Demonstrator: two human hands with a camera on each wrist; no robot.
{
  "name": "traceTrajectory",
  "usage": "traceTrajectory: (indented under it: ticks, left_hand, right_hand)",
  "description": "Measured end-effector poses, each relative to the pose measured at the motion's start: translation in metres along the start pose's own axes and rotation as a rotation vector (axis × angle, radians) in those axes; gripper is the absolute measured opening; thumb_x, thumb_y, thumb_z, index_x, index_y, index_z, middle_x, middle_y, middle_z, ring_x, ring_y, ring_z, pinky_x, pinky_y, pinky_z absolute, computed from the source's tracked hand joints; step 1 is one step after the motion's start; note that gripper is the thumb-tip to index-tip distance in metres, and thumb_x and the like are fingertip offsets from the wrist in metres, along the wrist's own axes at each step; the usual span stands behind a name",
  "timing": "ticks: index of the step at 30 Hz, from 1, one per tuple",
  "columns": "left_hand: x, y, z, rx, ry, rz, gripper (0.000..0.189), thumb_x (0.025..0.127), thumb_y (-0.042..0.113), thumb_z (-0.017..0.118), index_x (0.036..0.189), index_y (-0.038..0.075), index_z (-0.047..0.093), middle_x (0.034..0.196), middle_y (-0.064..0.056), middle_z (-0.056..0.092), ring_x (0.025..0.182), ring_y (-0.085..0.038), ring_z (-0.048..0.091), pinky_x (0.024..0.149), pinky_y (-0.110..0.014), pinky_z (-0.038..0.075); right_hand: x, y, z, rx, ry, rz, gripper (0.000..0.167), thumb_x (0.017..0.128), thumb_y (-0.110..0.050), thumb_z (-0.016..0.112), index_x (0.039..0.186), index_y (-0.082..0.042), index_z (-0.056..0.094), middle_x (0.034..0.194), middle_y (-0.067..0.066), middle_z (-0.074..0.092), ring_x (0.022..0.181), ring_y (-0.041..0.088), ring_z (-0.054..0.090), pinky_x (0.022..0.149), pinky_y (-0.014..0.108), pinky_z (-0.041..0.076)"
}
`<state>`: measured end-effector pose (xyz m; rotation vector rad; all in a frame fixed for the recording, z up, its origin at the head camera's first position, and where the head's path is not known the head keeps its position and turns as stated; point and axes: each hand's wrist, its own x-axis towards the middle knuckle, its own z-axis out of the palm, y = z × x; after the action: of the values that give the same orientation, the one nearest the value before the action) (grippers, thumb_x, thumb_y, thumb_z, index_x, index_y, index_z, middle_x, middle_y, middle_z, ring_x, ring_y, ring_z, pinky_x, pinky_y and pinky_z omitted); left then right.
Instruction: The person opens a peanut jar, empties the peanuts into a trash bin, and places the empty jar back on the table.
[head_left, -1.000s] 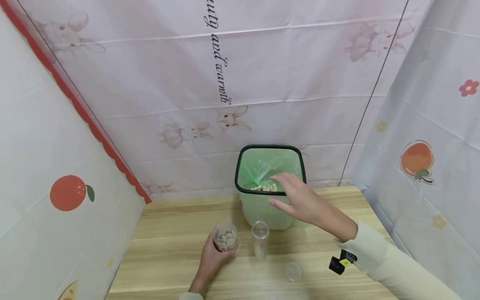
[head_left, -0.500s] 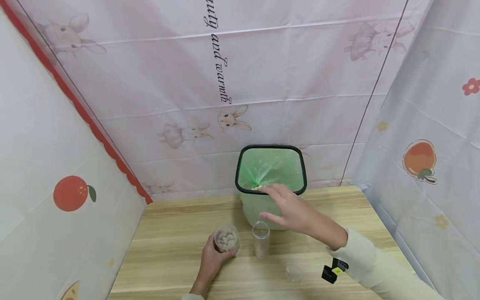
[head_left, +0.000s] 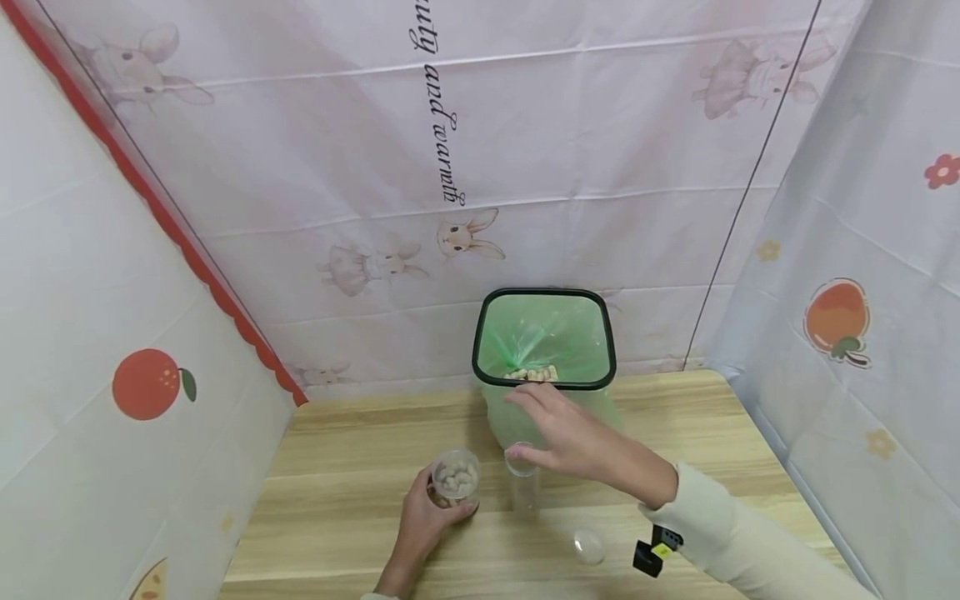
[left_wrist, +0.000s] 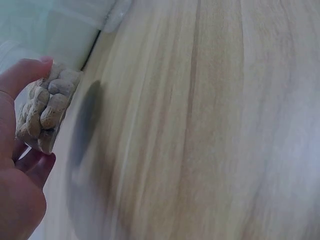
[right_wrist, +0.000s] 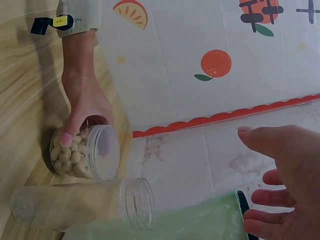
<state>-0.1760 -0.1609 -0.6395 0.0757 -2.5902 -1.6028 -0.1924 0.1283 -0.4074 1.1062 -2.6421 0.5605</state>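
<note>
My left hand grips a clear plastic jar of unshelled peanuts that stands on the table, a translucent lid on its mouth. Thumb and fingers wrap its sides, and the peanuts show through the wall in the left wrist view. To its right is a taller clear jar, its threaded mouth uncovered and no peanuts inside. Over that jar's mouth in the head view hovers my right hand, fingers spread and holding nothing. A loose clear lid lies nearer me.
Behind the jars stands a green-lined bin with a black rim. Peanuts show inside it. Printed curtains enclose the wooden table at the back and sides.
My right hand has moved left and toward me, from over the bin's rim to above the open jar. The left hand stays on the peanut jar, which has barely shifted.
</note>
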Motion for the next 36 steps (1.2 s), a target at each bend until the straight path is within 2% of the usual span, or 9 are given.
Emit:
traceTrajectory:
  ticks: [4,7,13,20,26,31,36]
  left_hand:
    - [-0.003,0.004,-0.006,0.011,0.006,-0.005,0.099,0.060,0.031,0.101,0.144,0.009,0.054,0.128,-0.009,0.068,0.115,-0.024,0.065,0.098,-0.036,0.053]
    - [-0.004,0.007,-0.010,0.055,0.006,0.010,0.098,0.060,0.033,0.101,0.143,0.007,0.055,0.125,-0.008,0.069,0.111,-0.021,0.065,0.093,-0.030,0.053]
    - [-0.008,0.013,-0.016,0.134,-0.003,0.064,0.099,0.060,0.038,0.100,0.141,0.004,0.055,0.122,-0.010,0.069,0.109,-0.022,0.064,0.092,-0.037,0.054]
    - [-0.014,0.021,-0.025,0.172,-0.017,0.058,0.099,0.061,0.041,0.098,0.140,0.002,0.053,0.120,-0.010,0.066,0.108,-0.021,0.062,0.094,-0.040,0.054]
    - [-0.022,0.028,-0.028,0.205,-0.001,0.091,0.094,0.061,0.035,0.097,0.139,0.005,0.053,0.120,-0.008,0.064,0.106,-0.018,0.061,0.092,-0.038,0.055]
    - [-0.025,0.034,-0.029,0.229,-0.004,0.131,0.091,0.062,0.032,0.096,0.138,0.007,0.052,0.119,-0.006,0.062,0.104,-0.015,0.060,0.089,-0.033,0.055]
    - [-0.028,0.038,-0.031,0.261,-0.019,0.138,0.092,0.062,0.031,0.095,0.138,0.005,0.050,0.120,-0.006,0.061,0.104,-0.015,0.059,0.088,-0.032,0.056]
  right_hand:
    - [0.001,-0.003,0.006,0.002,-0.015,-0.004,0.072,0.092,-0.046,0.076,0.146,-0.004,0.052,0.146,0.013,0.056,0.136,0.029,0.055,0.111,0.045,0.052]
    - [0.002,-0.006,0.011,0.011,-0.030,-0.009,0.071,0.093,-0.047,0.075,0.146,-0.005,0.052,0.146,0.013,0.056,0.136,0.028,0.054,0.109,0.044,0.054]
    - [0.002,-0.014,0.020,0.036,-0.043,-0.028,0.072,0.091,-0.048,0.077,0.145,-0.008,0.052,0.145,0.009,0.056,0.134,0.024,0.055,0.107,0.040,0.055]
    - [0.003,-0.020,0.030,0.034,-0.059,-0.053,0.073,0.090,-0.048,0.077,0.146,-0.009,0.052,0.144,0.006,0.055,0.134,0.022,0.054,0.108,0.036,0.055]
    - [0.004,-0.026,0.037,0.066,-0.111,-0.044,0.073,0.092,-0.049,0.075,0.147,-0.009,0.051,0.148,0.008,0.053,0.139,0.024,0.051,0.114,0.039,0.050]
    - [0.004,-0.031,0.042,0.106,-0.138,-0.024,0.072,0.091,-0.047,0.077,0.148,-0.011,0.051,0.148,0.008,0.052,0.139,0.024,0.051,0.113,0.041,0.051]
    - [0.004,-0.035,0.050,0.117,-0.131,-0.069,0.071,0.092,-0.048,0.076,0.146,-0.010,0.051,0.145,0.008,0.054,0.137,0.024,0.053,0.112,0.041,0.051]
